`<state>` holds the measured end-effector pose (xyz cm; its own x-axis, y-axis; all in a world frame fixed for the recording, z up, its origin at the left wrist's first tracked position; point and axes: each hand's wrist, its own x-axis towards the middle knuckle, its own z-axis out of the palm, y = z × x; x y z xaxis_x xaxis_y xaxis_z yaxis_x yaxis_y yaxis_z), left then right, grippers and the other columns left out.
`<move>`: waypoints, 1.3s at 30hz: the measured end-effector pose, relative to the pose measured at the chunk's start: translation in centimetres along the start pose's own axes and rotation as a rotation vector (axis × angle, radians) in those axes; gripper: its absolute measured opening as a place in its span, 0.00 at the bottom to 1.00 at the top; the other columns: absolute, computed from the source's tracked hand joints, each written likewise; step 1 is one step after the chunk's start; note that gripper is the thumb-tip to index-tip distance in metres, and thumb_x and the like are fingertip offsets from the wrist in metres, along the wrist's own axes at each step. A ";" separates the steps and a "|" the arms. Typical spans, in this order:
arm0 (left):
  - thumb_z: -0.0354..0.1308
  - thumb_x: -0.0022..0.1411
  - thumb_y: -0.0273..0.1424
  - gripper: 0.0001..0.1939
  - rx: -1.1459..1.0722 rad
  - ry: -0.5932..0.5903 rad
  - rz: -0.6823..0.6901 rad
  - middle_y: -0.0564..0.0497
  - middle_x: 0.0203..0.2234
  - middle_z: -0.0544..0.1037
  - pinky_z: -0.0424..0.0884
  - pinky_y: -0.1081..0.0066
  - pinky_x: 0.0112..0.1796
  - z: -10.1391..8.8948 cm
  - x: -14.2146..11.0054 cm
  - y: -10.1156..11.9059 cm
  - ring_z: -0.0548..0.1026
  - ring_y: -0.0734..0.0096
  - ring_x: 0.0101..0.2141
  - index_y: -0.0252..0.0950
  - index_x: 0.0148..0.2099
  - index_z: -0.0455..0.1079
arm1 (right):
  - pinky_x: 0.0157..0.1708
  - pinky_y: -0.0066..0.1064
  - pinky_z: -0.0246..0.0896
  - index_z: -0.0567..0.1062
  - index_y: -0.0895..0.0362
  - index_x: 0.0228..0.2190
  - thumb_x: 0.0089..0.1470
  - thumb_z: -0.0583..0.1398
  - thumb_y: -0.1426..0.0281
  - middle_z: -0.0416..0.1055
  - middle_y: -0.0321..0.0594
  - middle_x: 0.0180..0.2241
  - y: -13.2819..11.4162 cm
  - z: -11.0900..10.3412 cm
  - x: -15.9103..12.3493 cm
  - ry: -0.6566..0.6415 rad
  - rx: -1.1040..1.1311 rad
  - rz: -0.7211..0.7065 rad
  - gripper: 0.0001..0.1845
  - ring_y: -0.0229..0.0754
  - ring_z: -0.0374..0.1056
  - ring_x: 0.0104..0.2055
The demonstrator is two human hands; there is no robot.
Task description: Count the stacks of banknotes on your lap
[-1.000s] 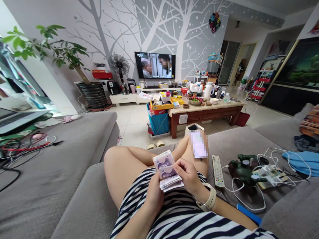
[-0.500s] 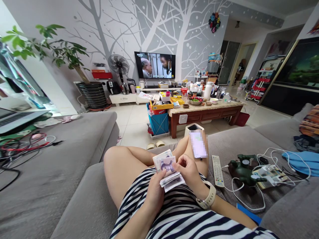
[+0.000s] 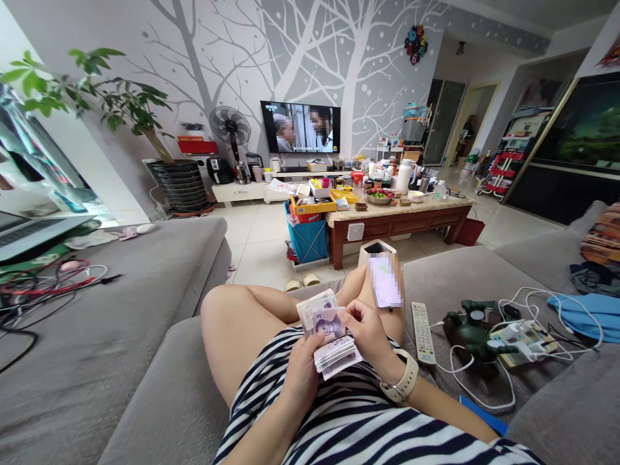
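Closely, left hand [image 3: 301, 367] gripping a banknote stack [image 3: 336, 356], right hand [image 3: 368, 332] narrowly pinching a note marked 5 [image 3: 330, 325].

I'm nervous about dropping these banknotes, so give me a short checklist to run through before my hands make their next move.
1. Left hand gripping the banknotes: ok, its thumb presses on them.
2. Right hand on the notes: ok, its fingers are at the right edge of the note showing a 5.
3. Notes squared into one even stack: not ok, they are spread, with edges out of line.
4. Number of notes known: cannot tell, they overlap.
5. Phone secure: cannot tell; it lies on the leg, and its hold there can't be judged.
6. Remote away from the hands: ok, it lies on the sofa to the right.
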<state>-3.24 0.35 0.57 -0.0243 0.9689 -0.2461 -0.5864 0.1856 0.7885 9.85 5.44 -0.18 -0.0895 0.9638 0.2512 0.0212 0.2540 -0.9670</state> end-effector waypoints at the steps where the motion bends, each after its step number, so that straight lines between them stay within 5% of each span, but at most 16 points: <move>1: 0.67 0.49 0.37 0.14 -0.013 -0.008 -0.002 0.45 0.25 0.83 0.73 0.65 0.32 0.0 0.1 0.0 0.79 0.61 0.24 0.29 0.33 0.79 | 0.26 0.27 0.53 0.67 0.56 0.23 0.53 0.62 0.57 0.61 0.30 0.21 -0.1 0.0 0.0 0.000 0.008 0.001 0.18 0.35 0.57 0.25; 10: 0.64 0.52 0.40 0.14 -0.119 0.093 0.006 0.48 0.24 0.83 0.75 0.66 0.36 -0.1 0.6 -0.4 0.81 0.60 0.30 0.33 0.33 0.79 | 0.25 0.26 0.53 0.69 0.57 0.24 0.55 0.62 0.58 0.63 0.31 0.22 -1.4 0.1 -1.2 -0.058 0.082 -0.040 0.16 0.35 0.57 0.25; 17: 0.66 0.50 0.42 0.14 -0.077 0.049 0.074 0.49 0.25 0.83 0.74 0.64 0.38 -0.4 0.9 -0.7 0.80 0.56 0.36 0.36 0.31 0.79 | 0.26 0.26 0.54 0.71 0.57 0.26 0.56 0.61 0.57 0.65 0.32 0.23 -1.2 0.1 -1.4 -0.109 0.111 -0.040 0.17 0.35 0.59 0.26; 26: 0.62 0.49 0.37 0.10 0.118 0.031 0.112 0.48 0.23 0.81 0.72 0.65 0.34 -0.7 0.5 -0.7 0.77 0.58 0.31 0.35 0.29 0.78 | 0.28 0.26 0.55 0.70 0.58 0.27 0.57 0.61 0.58 0.65 0.32 0.25 -1.2 0.2 -1.3 -0.134 0.139 -0.048 0.16 0.35 0.59 0.27; 39: 0.64 0.46 0.37 0.12 -0.004 0.059 0.067 0.49 0.20 0.80 0.73 0.66 0.35 0.1 0.4 -0.1 0.78 0.59 0.31 0.37 0.18 0.70 | 0.29 0.27 0.58 0.75 0.58 0.32 0.56 0.63 0.59 0.71 0.35 0.27 -1.4 0.3 -1.8 -0.184 0.227 -0.022 0.14 0.37 0.64 0.28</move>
<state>-3.08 0.72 0.47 -0.1112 0.9679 -0.2255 -0.5854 0.1196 0.8019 9.71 3.38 0.67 -0.2668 0.9221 0.2802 -0.2047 0.2299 -0.9514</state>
